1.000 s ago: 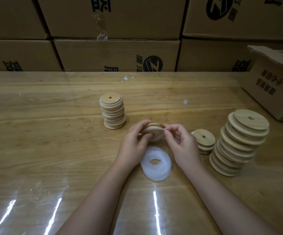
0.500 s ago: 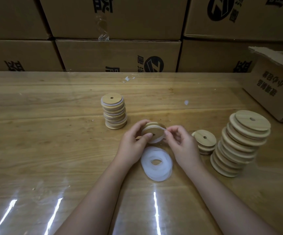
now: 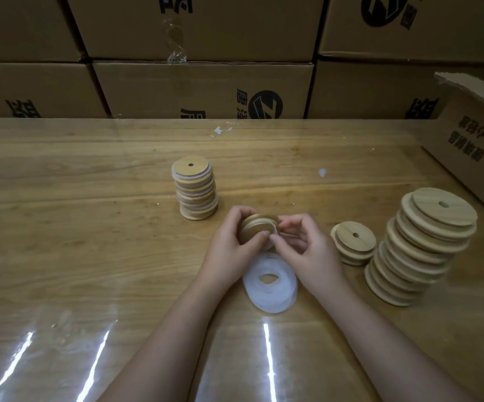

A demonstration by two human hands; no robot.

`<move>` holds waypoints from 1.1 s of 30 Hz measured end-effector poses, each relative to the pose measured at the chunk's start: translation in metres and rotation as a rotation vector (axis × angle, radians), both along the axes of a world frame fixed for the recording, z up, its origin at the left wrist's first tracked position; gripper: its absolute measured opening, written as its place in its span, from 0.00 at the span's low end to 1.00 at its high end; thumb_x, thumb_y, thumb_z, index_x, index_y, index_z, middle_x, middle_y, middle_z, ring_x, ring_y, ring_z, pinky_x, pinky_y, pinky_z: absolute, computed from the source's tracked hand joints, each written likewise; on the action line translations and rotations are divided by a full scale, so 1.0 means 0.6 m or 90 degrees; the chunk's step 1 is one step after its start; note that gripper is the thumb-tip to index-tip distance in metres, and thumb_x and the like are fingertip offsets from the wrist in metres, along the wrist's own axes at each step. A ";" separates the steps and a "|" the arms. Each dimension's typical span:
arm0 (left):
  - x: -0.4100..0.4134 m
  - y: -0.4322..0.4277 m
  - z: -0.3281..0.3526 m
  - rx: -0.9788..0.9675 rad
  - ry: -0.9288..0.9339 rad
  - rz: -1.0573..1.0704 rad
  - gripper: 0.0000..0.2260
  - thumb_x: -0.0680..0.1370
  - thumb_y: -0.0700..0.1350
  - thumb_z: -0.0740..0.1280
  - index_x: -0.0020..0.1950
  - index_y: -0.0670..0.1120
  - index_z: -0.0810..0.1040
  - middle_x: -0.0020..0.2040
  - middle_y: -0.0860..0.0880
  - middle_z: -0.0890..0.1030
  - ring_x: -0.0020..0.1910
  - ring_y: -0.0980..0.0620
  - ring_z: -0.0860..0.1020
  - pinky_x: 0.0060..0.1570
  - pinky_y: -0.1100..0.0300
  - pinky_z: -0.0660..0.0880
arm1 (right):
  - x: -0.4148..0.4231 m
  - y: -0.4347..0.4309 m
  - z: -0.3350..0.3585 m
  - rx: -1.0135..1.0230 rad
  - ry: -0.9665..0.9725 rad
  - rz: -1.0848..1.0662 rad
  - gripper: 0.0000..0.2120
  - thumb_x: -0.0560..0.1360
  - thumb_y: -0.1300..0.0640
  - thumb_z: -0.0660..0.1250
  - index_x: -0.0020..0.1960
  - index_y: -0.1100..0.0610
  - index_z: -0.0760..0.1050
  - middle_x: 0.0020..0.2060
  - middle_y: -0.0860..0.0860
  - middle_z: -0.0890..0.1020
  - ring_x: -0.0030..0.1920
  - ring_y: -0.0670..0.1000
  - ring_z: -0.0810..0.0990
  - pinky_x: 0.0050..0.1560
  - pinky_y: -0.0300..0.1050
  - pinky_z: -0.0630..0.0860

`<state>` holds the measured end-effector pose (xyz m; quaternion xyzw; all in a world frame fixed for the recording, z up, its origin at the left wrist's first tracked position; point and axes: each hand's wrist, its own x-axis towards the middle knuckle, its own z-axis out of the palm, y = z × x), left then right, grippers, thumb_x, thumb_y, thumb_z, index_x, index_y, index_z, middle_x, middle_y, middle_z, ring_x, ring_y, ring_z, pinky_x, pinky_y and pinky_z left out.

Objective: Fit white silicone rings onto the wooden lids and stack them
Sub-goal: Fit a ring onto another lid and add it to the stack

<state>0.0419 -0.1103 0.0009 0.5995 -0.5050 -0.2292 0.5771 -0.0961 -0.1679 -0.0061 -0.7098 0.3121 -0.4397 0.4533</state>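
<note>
Wooden and round, one lid point(image 3: 259, 229) sits at the centre of the frame, held tilted above the bench point(image 3: 60, 227) between two hands. The left hand point(image 3: 232, 245) has its grip curled round the lid's left edge, thumb on the near face. The right hand point(image 3: 307, 248) keeps a narrow grip, thumb and forefinger pinching a white silicone ring point(image 3: 275, 230) against the lid's right edge.

Just below the hands lies one loose pile of rings point(image 3: 270, 285), overlapping so I cannot count them.

Three stacks of lids stand on the bench. The ringed stack point(image 3: 195, 188), up and left of the hands, shows white bands between the lids, about seven high. The short stack point(image 3: 354, 242), just right of the right hand, looks three high. The tall stack point(image 3: 420, 248), at the right of the frame, leans leftward and holds ten or more; the lower ones blur together.

One open carton point(image 3: 473, 152) rests on the bench at the right edge. Six cardboard boxes point(image 3: 203, 88) fill the top of the frame in two rows. Two small white scraps point(image 3: 220, 130) lie on the far part of the bench.
</note>
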 end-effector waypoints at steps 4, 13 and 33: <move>-0.005 0.004 0.001 -0.006 -0.061 0.012 0.11 0.70 0.47 0.70 0.48 0.62 0.75 0.45 0.61 0.80 0.47 0.62 0.78 0.50 0.59 0.75 | 0.001 -0.002 -0.003 -0.052 0.012 -0.040 0.15 0.71 0.65 0.70 0.42 0.45 0.72 0.48 0.39 0.80 0.44 0.37 0.81 0.45 0.35 0.78; -0.006 0.004 0.000 -0.026 -0.171 0.072 0.11 0.72 0.48 0.68 0.53 0.53 0.78 0.46 0.65 0.77 0.45 0.66 0.74 0.44 0.71 0.70 | -0.001 -0.006 -0.008 -0.111 -0.006 -0.065 0.04 0.72 0.60 0.65 0.45 0.52 0.74 0.49 0.45 0.81 0.48 0.42 0.81 0.47 0.36 0.78; 0.002 0.002 0.002 -0.013 -0.016 0.044 0.15 0.72 0.37 0.71 0.50 0.57 0.76 0.47 0.52 0.80 0.45 0.62 0.77 0.46 0.70 0.71 | -0.002 -0.009 -0.009 -0.081 0.047 -0.100 0.15 0.72 0.66 0.68 0.43 0.45 0.71 0.48 0.38 0.78 0.43 0.37 0.80 0.42 0.30 0.76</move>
